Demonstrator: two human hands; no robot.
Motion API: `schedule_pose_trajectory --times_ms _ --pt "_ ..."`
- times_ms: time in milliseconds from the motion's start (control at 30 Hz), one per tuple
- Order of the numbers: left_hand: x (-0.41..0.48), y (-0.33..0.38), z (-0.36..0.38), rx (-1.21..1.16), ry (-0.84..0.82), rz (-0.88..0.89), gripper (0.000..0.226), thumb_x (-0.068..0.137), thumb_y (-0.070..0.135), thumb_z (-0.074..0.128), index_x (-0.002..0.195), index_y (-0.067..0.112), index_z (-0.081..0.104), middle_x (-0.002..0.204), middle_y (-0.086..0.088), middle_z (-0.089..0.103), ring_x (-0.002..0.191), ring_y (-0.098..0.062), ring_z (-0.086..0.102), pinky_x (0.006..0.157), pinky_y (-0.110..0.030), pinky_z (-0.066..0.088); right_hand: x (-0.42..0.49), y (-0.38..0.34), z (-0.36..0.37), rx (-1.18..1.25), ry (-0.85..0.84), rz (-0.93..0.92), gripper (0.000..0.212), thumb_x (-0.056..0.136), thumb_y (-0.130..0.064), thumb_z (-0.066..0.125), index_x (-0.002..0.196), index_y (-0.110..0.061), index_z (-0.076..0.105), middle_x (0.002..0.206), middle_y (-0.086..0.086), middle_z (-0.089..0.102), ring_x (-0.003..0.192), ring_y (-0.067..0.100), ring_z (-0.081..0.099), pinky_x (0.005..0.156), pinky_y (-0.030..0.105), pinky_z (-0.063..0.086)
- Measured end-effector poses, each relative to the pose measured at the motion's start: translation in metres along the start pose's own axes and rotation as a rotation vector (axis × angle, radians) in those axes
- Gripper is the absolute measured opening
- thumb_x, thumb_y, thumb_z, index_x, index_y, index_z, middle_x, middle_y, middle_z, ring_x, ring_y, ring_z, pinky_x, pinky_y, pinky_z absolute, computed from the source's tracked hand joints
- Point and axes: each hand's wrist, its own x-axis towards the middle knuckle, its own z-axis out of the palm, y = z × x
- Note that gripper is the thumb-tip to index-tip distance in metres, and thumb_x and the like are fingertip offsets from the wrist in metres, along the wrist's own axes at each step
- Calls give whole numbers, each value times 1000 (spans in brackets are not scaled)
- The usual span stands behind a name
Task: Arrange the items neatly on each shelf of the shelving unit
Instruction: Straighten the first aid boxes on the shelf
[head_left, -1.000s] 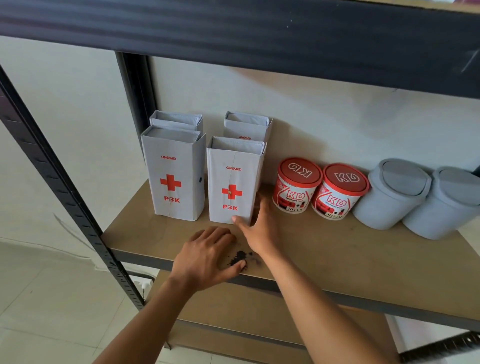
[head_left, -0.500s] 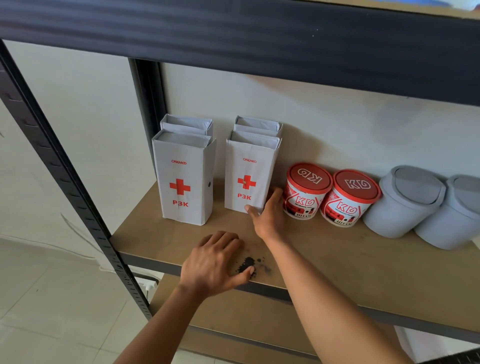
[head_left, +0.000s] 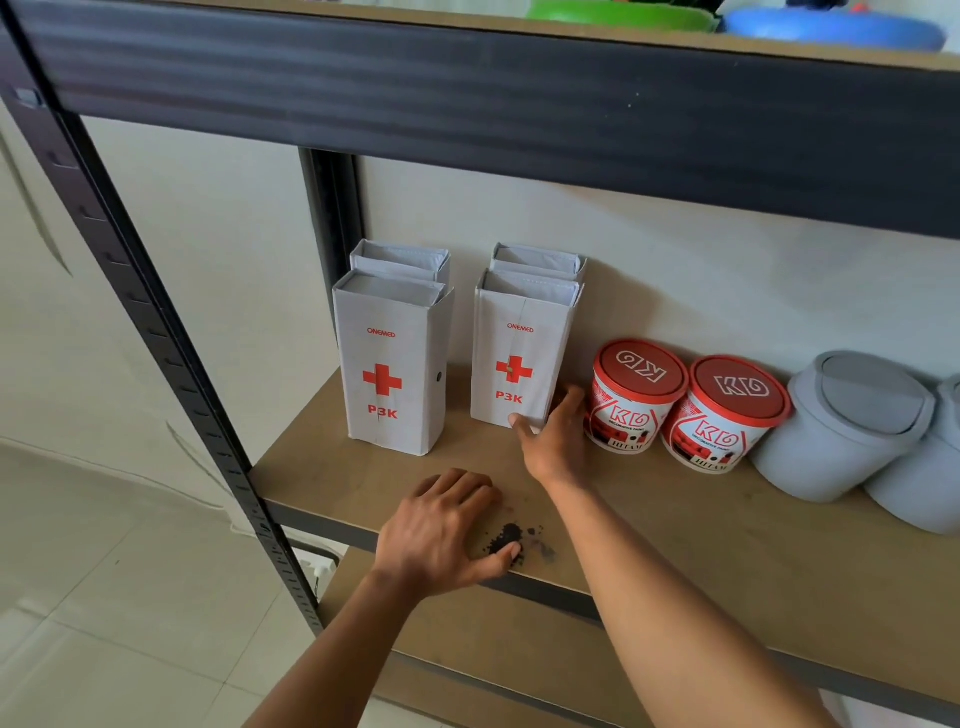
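The right hand grasps the lower right corner of the right box: its thumb lies on the front face and the fingers go round the side, between the box and the nearest of the two cans. The left hand holds nothing; it rests palm down on the shelf near the front edge, fingers loosely bent, the thumb beside a dark stain. The right box stands upright, its long axis vertical, directly ahead of the right hand, which is clearly the nearer one. It seems to stand a little deeper than the left box, with an open gap between them, so I judge that the next move is a small slide to bring both fronts into one line. Behind each one stands a rear box. Right of the cans stand grey bins.
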Motion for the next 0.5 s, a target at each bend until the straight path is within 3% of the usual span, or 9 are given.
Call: schedule_pose_trajectory --times_ms 33,133,167,333,500 --pt "0 0 0 1 -1 -1 72 88 84 35 127 29 61 131 7 62 118 -16 58 99 -35 49 -4 2 0 32 17 -1 81 84 -23 85 142 -14 29 145 15 50 125 34 63 89 45 62" --pt "0 1 -1 -2 -5 -8 72 88 84 35 128 30 60 132 7 62 119 -15 57 100 -36 49 -22 6 -2 101 78 -70 76 83 -20 86 138 -10 35 138 11 49 124 21 57 84 9 52" --pt "-1 1 -1 -2 -8 -10 72 88 84 34 128 30 60 132 7 61 120 -15 56 100 -36 49 -28 7 -3 104 87 -90 71 84 -23 85 135 -11 37 135 8 49 121 16 55 80 4 47" --pt "0 1 -7 -23 -56 -7 76 87 86 29 133 32 55 136 8 57 125 -13 51 106 -36 45 -59 6 -9 158 29 -119 39 94 -38 72 119 -25 45 126 -5 58 119 9 57 83 21 54" --pt "-1 -11 -12 -134 -153 38 79 87 86 32 140 31 50 144 8 51 133 -12 42 110 -36 42 -62 -23 -8 257 35 -237 22 96 -32 72 109 -22 57 113 -7 68 105 11 67 86 31 60"
